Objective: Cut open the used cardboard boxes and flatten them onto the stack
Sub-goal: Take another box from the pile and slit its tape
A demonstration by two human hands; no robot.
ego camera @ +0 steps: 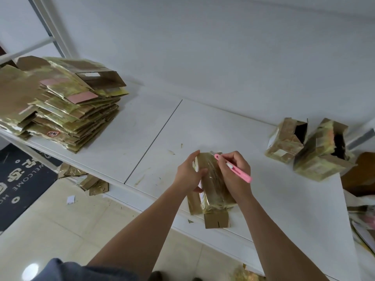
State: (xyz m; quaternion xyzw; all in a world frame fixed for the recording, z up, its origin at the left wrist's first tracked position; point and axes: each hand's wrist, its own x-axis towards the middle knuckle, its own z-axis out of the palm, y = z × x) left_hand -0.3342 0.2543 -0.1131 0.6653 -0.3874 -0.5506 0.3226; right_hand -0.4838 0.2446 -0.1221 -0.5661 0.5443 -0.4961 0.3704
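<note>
A white tabletop (203,122) runs along a pale wall, with a tiled floor and a dark mat below. At ten o'clock a single stack (60,106) of flattened boxes rests on it, too many sheets to count. In the centre lies the box (213,187) being worked, its long axis running from six towards twelve o'clock. The left hand (189,175) grips its nine-o'clock side, fingers curled round the edge. The right hand (233,173) is clenched on one pink cutter (233,167), whose tip sits at the box's far end, so a cut would probably run back along the taped top. At two o'clock two more uncut boxes (308,147) stand touching each other.
</note>
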